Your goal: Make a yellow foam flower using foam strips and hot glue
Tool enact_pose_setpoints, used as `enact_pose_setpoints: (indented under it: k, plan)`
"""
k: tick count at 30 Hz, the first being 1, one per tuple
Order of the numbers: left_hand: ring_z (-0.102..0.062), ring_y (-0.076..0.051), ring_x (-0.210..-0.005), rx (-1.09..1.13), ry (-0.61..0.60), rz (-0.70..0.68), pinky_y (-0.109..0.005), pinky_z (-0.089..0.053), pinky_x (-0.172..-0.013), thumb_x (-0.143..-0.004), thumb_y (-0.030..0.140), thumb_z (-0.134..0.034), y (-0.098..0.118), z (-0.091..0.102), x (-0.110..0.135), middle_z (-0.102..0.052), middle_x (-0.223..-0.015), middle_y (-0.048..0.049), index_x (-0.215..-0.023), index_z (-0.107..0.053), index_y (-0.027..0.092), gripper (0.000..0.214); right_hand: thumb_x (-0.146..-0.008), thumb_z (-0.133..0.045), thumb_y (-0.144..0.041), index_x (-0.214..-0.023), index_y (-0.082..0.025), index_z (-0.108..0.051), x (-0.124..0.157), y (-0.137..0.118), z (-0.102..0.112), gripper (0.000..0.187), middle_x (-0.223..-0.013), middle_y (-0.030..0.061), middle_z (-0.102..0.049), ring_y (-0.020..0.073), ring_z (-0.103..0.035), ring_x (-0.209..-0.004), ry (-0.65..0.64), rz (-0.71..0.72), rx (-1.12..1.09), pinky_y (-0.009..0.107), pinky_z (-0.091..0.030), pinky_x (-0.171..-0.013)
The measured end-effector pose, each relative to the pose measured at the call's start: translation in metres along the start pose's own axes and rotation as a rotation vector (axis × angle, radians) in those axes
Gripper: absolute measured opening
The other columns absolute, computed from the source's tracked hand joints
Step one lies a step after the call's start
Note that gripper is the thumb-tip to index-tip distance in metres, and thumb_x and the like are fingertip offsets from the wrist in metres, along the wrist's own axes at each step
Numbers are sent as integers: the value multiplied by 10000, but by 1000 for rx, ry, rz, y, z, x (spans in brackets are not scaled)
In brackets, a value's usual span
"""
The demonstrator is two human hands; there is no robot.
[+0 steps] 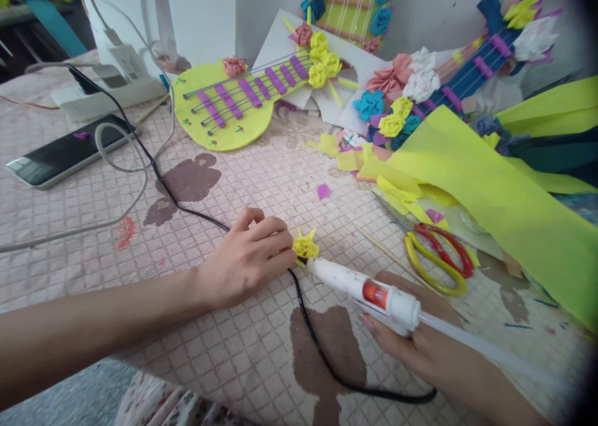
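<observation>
My right hand (420,332) is wrapped around a white glue gun (343,278) with an orange window and a long glue stick out of its back. The gun's dark nozzle touches or nearly touches a small yellow paper flower (306,245). Closed at the fingertips, my left hand (250,255) holds the flower from its left side; the fingertips are partly hidden. A black cord (308,323) runs across the table beneath my left hand and loops toward the right hand.
Scissors (436,258) with red and yellow handles lie right of the glue gun, near yellow paper strips (495,208). Paper guitars, one yellow (224,111) and one blue (448,99), lie at the back. A phone (70,152) and a power strip (109,96) sit at left.
</observation>
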State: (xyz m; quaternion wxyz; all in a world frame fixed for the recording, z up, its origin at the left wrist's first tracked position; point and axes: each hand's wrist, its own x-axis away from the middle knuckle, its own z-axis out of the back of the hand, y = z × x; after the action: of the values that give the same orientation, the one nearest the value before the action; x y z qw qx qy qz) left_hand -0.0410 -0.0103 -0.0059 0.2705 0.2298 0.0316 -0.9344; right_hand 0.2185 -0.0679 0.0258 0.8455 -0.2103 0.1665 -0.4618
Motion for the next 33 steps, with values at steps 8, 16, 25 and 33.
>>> enact_pose_setpoints:
  k: [8,16,25,33]
  plan:
    - [-531,-166,-864,3,8,7,-375,-329,-767,-956,160,-428,0,-1,0,-631,-823,4,-810,-574,178,207,-872,-484,-277,-712,-249,-460,-2,-1,1,164,-616,-15,-543,146,-540,-559,-18,18,47,278,-440,-485]
    - [-529,-168,-867,5,22,11,-373,-327,-768,-949,165,-440,0,-3,0,-631,-822,1,-807,-577,176,197,-874,-478,-286,-686,-241,-478,0,-1,3,193,-615,-15,-543,135,-537,-553,-33,-16,61,266,-439,-479]
    - [-538,-185,-870,53,1,40,-375,-335,-775,-939,194,-478,-1,-2,-1,-640,-833,-13,-828,-592,172,161,-865,-493,-324,-672,-232,-510,6,4,5,215,-601,-13,-568,133,-555,-527,-23,-79,63,244,-444,-460]
    - [-525,-174,-878,227,-38,183,-347,-340,-787,-922,253,-520,-1,-3,-4,-631,-852,-7,-848,-612,184,137,-880,-476,-336,-723,-226,-581,11,15,5,218,-640,-10,-642,134,-599,-543,-20,-45,72,241,-485,-516]
